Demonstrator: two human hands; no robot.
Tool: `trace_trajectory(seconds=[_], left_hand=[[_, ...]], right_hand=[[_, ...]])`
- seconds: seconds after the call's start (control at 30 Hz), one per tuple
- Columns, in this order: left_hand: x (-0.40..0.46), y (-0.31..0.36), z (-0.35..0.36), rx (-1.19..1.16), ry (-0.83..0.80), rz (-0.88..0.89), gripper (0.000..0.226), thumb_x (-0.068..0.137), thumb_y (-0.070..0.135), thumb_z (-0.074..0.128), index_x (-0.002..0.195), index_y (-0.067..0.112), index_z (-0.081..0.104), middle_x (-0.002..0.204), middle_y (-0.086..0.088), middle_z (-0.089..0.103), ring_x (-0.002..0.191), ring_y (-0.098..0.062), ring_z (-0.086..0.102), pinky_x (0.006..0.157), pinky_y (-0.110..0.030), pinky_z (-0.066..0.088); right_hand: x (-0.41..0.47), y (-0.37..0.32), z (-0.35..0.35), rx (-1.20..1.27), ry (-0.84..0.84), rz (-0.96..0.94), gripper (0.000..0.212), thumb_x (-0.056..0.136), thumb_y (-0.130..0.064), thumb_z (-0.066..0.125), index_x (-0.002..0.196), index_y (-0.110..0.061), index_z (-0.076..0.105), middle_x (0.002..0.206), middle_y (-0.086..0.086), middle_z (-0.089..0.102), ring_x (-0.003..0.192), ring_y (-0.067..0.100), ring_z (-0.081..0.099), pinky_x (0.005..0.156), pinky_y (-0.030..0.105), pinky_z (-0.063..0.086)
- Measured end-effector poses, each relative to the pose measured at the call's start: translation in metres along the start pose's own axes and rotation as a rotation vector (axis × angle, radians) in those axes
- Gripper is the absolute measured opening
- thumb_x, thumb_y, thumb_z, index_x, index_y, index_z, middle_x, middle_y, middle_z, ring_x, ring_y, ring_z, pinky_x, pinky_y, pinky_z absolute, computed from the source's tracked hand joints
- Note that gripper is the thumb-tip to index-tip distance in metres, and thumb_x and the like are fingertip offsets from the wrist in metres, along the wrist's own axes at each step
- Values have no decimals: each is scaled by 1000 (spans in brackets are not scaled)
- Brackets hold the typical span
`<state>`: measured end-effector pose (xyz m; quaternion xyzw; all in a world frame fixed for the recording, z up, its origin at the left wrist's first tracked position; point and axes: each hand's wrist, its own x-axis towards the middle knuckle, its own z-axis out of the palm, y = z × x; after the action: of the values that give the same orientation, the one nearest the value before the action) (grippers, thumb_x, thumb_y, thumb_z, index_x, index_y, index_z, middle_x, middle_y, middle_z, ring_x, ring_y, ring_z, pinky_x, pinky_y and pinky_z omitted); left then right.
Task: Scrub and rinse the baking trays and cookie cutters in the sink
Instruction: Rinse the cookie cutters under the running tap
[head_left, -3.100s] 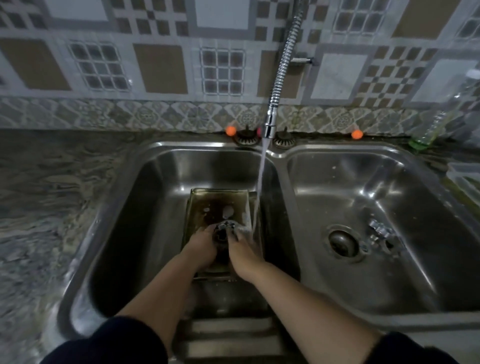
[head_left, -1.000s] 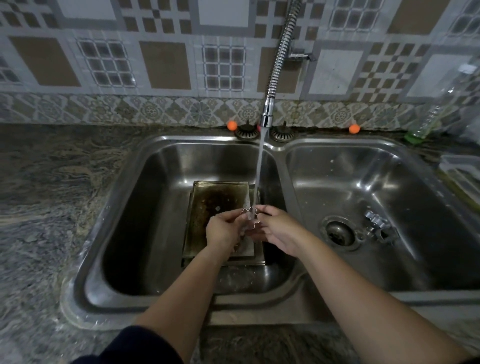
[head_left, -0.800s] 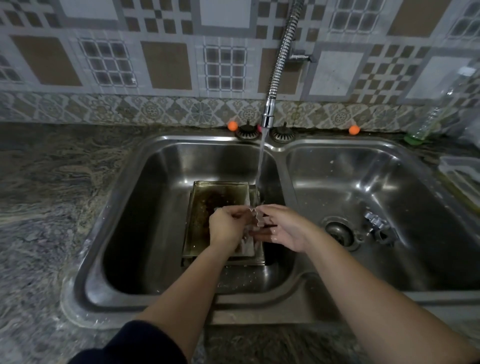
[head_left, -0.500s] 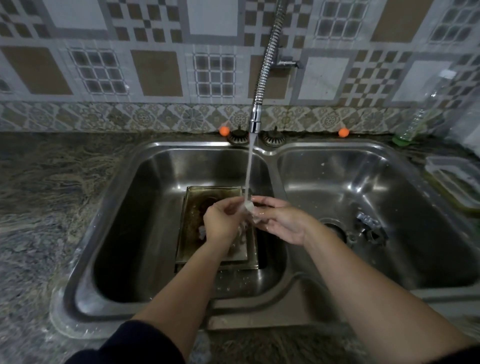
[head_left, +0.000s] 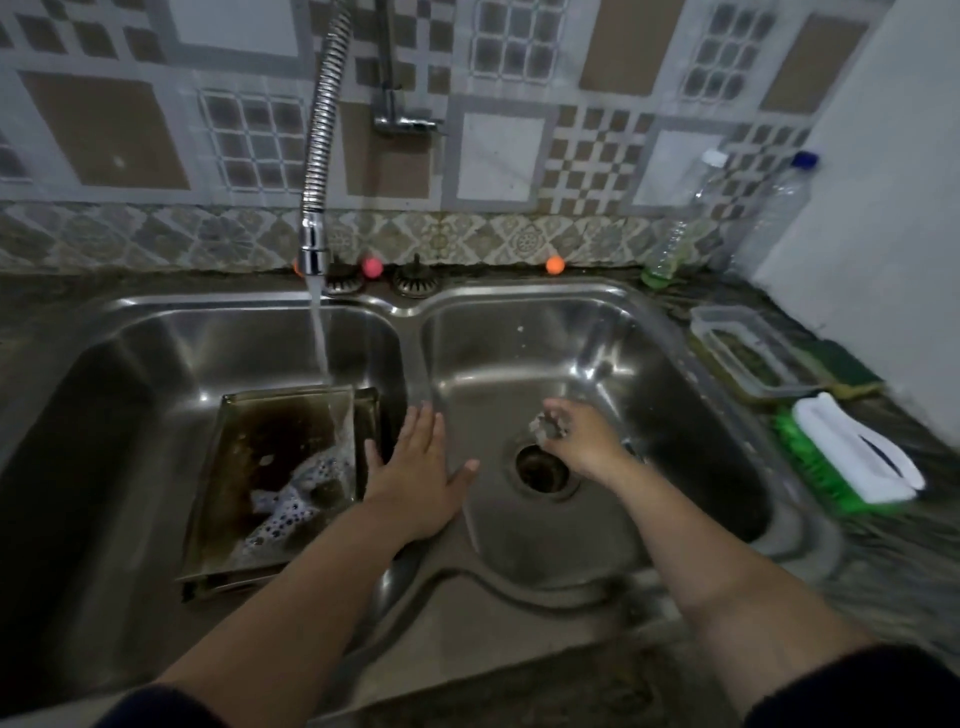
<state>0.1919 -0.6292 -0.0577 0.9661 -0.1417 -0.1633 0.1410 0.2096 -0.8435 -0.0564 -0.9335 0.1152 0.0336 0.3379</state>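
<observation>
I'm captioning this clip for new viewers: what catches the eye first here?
Water from the faucet pours onto the blackened baking tray in the left basin. The right hand pinches a small cookie cutter above the right basin's drain; the left hand is spread flat over the divider.

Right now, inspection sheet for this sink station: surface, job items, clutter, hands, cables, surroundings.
Surface: steel double sink, tap running into left basin.
Job's things: stained baking tray in left basin; cookie cutter above right drain.
Clutter: scrub brush, sponge, plastic container, two bottles on right counter.
Hands: left hand flat on the divider; right hand pinches the cutter.
Cables: nothing seen.
Surroundings: patterned tile wall.
</observation>
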Motion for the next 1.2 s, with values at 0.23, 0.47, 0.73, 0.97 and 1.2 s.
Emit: trace_trajectory(seconds=[0.23, 0.47, 0.73, 0.97, 1.2], left_hand=[[10, 8, 17, 185, 122, -64, 89, 87, 70, 9, 150, 13, -16, 155, -1, -30, 140, -14, -30, 116, -54, -9], [13, 6, 19, 180, 150, -77, 87, 83, 69, 2, 150, 16, -16, 154, 2, -31, 138, -10, -32, 117, -50, -10], [16, 7, 18, 159, 172, -65, 82, 91, 65, 12, 151, 15, -11, 156, 2, -26, 141, -10, -28, 118, -48, -9], [10, 6, 15, 47, 143, -30, 80, 94, 62, 17, 152, 15, -11, 157, 4, -25, 143, -10, -24, 119, -49, -4], [-18, -32, 13, -124, 56, -37, 73, 97, 56, 18, 152, 16, -7, 159, 2, -16, 146, -13, -14, 119, -49, 0]], right_hand=[[60, 103, -30, -322, 80, 187, 37, 92, -21, 57, 129, -22, 58, 127, 10, 58, 115, 30, 54, 92, 33, 47], [97, 142, -17, -344, 36, 224, 45, 89, -22, 63, 132, -16, 54, 128, 14, 58, 119, 33, 52, 96, 37, 48], [82, 131, -25, -266, 39, 184, 46, 84, -20, 68, 128, -22, 57, 123, 10, 63, 118, 30, 54, 95, 36, 49], [21, 46, -16, -249, -60, -23, 44, 90, -24, 62, 133, -27, 53, 130, 7, 59, 121, 23, 53, 98, 27, 40], [-52, -74, 50, -264, -104, -419, 37, 94, -26, 54, 131, -24, 56, 136, 2, 48, 127, 20, 42, 105, 30, 33]])
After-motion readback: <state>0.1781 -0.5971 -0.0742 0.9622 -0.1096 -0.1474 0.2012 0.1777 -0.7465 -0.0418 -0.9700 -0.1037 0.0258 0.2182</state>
